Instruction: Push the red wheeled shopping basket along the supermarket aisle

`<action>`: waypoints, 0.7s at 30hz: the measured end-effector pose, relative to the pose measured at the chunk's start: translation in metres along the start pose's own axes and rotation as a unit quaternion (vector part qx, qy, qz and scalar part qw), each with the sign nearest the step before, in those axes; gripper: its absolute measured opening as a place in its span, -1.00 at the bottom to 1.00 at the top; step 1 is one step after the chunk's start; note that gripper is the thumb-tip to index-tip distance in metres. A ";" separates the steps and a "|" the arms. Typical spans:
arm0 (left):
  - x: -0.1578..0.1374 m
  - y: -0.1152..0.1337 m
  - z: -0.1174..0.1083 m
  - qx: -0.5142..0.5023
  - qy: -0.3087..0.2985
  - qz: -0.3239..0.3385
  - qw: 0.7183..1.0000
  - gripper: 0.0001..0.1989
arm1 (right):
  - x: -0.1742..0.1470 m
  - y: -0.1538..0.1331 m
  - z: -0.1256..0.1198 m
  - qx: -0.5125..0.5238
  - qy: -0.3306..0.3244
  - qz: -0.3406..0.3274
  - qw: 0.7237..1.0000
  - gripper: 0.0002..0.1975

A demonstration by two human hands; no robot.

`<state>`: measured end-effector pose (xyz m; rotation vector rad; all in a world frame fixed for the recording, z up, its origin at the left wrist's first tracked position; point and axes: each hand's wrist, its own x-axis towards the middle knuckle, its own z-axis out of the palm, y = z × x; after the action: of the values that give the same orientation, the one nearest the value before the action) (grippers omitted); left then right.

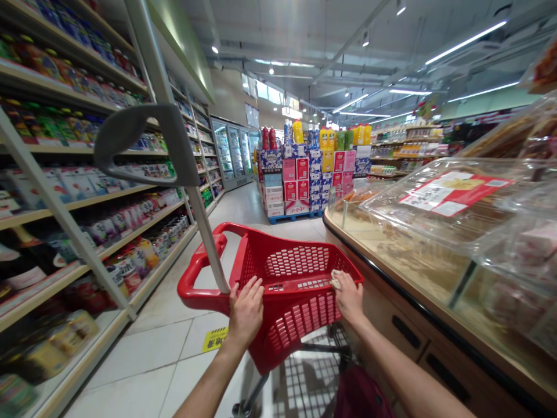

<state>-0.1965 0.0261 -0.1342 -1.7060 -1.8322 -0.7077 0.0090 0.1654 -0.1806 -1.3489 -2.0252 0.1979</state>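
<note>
Between stocked shelves point(108, 197) on the left and a glass-edged display case point(391, 302) on the right, standing over a red cart point(270, 343), just ahead of the body and under both hands; laying the left hand point(248, 302) over its near rim, with fingers extended and nearly side by side; bunching a crumpled pale cloth point(335, 280) in the curled right hand point(349, 296), holding it on the same rim near the right end; facing, beside the left hand, a metal pole point(204, 232) with a grey loop handle point(172, 148), slanting across the view of the shelves; passing the right forearm close beside the case, loaded with clear packs point(456, 191); looking ahead towards stacked drink cartons point(300, 174), well beyond the cart; seeing a yellow floor sticker point(214, 339) near the left wrist.
</note>
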 end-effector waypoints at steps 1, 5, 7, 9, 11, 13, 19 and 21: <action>0.000 0.000 0.000 -0.002 0.002 0.002 1.000 -0.69 | -0.001 -0.005 0.002 0.009 0.001 -0.019 1.000 -0.61; -0.002 -0.004 -0.003 -0.001 -0.003 0.016 1.000 -0.69 | -0.010 -0.034 0.013 0.071 -0.041 -0.224 0.971 -0.52; -0.003 -0.007 -0.006 0.005 -0.003 0.023 1.000 -0.69 | -0.008 -0.029 0.011 0.065 -0.040 -0.210 0.975 -0.54; -0.004 -0.007 -0.006 0.009 -0.002 0.023 1.000 -0.69 | -0.004 -0.015 0.006 0.043 0.001 -0.102 0.994 -0.58; -0.003 -0.003 -0.005 0.010 -0.005 0.015 1.000 -0.70 | -0.004 -0.017 0.006 0.041 0.035 -0.041 0.998 -0.61; -0.002 0.001 -0.005 0.012 -0.009 0.006 1.000 -0.70 | -0.010 -0.042 0.014 0.079 0.029 -0.098 0.992 -0.63; -0.014 -0.018 -0.042 0.027 0.036 0.045 0.998 -0.68 | -0.023 -0.102 0.020 0.134 -0.021 -0.213 0.968 -0.62; -0.019 -0.034 -0.062 0.056 0.093 -0.025 0.994 -0.69 | -0.018 -0.092 0.013 0.122 -0.017 -0.144 0.982 -0.65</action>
<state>-0.2269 -0.0325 -0.1039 -1.4758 -1.7546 -0.7430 -0.0643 0.1116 -0.1545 -0.8968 -2.1176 0.3281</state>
